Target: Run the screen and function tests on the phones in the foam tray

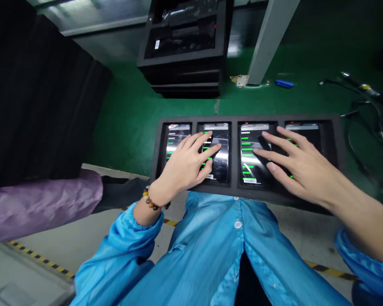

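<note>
Both hands (pixel 191 163) (pixel 293 163) (fingers spread) cover phones (pixel 253 153) — cables (pixel 364 123) lie rightward.

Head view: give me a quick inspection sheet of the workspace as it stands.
Surface: green floor; black tray rests on the lap.
Job's things: four phones in tray slots, screens lit with green text, e.g. second phone.
Clutter: stacked black trays, blue object.
Grippers: left hand fingers on second phone; right hand spread over third phone and fourth.
Cables: black cables loose on floor at right.
Surroundings: grey post, purple cover.
</note>
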Motion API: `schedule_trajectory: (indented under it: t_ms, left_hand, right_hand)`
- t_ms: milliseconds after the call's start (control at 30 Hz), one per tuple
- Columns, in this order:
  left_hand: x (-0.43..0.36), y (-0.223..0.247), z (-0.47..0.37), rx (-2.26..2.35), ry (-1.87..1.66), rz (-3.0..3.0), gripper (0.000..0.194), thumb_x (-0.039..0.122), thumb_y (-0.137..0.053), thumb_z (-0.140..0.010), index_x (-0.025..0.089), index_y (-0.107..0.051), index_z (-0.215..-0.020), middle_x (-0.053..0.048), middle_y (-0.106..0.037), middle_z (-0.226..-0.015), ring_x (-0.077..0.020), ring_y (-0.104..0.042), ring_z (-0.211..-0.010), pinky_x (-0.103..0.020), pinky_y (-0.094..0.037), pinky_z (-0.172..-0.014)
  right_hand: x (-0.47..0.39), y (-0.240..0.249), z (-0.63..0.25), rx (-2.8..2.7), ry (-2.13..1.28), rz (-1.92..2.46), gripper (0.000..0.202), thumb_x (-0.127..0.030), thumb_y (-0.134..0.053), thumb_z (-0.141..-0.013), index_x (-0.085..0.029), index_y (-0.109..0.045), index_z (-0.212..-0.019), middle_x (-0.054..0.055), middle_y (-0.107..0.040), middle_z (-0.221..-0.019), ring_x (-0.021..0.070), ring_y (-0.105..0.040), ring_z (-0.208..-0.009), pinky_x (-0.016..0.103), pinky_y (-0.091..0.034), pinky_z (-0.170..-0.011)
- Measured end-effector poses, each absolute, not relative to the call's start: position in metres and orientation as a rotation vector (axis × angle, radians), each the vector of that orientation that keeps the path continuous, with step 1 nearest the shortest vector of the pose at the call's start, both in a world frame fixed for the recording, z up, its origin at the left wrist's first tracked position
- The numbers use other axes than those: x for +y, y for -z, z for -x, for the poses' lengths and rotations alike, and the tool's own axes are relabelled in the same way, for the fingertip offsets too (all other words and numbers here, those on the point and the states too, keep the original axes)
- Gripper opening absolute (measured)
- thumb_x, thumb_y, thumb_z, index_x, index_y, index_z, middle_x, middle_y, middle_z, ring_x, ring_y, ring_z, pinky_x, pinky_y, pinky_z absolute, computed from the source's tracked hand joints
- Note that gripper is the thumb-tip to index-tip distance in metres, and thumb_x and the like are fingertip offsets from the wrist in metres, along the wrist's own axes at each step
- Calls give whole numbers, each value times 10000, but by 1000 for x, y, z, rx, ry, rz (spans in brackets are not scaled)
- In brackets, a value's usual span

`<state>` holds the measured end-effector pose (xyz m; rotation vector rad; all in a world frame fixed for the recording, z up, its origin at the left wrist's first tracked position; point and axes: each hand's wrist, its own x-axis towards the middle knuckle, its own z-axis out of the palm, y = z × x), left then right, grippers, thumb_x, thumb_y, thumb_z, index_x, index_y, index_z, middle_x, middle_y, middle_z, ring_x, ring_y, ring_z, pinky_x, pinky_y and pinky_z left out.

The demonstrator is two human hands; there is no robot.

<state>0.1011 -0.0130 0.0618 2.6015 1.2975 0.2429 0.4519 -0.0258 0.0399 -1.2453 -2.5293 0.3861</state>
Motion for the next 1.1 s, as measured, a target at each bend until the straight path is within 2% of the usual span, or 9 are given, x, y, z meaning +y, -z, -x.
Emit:
schedule_trajectory:
  t_ms: [200, 333, 467, 767, 1100]
  left_hand:
    - [-6, -70, -105, 1408, -205, -2661, 480, 227, -517, -1098, 235, -679, -1549, -140, -437, -1797, -390, -456, -1621, -645, -426, -1335]
    - [-33, -81, -93, 1457, -157, -2581, 487, 246, -537, -1099, 251, -659, -1570, -132, -432, -1797, -388, -462, -1603, -634, -467, -1308]
    - [-47, -76, -95, 1442, -86, -2551, 486, 256, -524, -1110, 255, -642, -1581, -153, -458, -1776, -402, -487, -1577, -661, -503, -1260]
    - [-13, -62, -106, 1543, -125, -2530, 513, 238, -531, -1094, 290, -649, -1590, -135, -423, -1803, -421, -458, -1584, -725, -516, -1215]
    - [-2, -64, -111, 1579, -79, -2526, 510, 267, -512, -1110, 291, -636, -1604, -140, -412, -1815, -424, -440, -1606, -727, -537, -1181]
  right_hand:
    - [-12, -52, -454, -2505, -316, 1342, 493, -401, -478, -1119, -234, -728, -1509, 110, -494, -1769, 446, -362, -1692, 742, -422, -1321]
    - [-42, -66, -461, -2479, -325, 1363, 504, -394, -480, -1118, -276, -684, -1563, 85, -460, -1793, 460, -341, -1700, 754, -429, -1315]
    - [-62, -56, -456, -2535, -363, 1408, 503, -426, -469, -1129, -311, -665, -1578, 80, -427, -1813, 493, -345, -1687, 814, -476, -1230]
    - [-32, -40, -444, -2538, -260, 1495, 537, -452, -396, -1158, -265, -673, -1578, 131, -447, -1796, 497, -358, -1674, 832, -446, -1234]
    - [-76, -48, -438, -2553, -257, 1466, 512, -367, -474, -1132, -228, -637, -1597, 143, -457, -1786, 492, -390, -1656, 817, -466, -1227]
